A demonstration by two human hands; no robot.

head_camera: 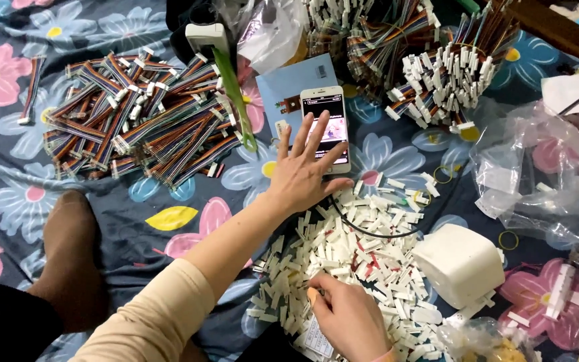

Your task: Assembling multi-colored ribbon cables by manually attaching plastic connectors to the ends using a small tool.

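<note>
My left hand (303,169) reaches forward with fingers spread, its fingertips on the screen of a white smartphone (325,107) lying on the flowered cloth. My right hand (348,315) rests low in the pile of small white plastic connector housings (363,234), fingers curled, thumb and forefinger pinched on something small that I cannot make out. A black cable (370,231) runs from the phone across the pile.
Bundles of rainbow ribbon cables (135,114) lie at the left, and more with white plugs (430,60) at the back. A white box (460,261) sits right of the pile. Clear plastic bags (544,174) fill the right. My knee (68,248) is at the left.
</note>
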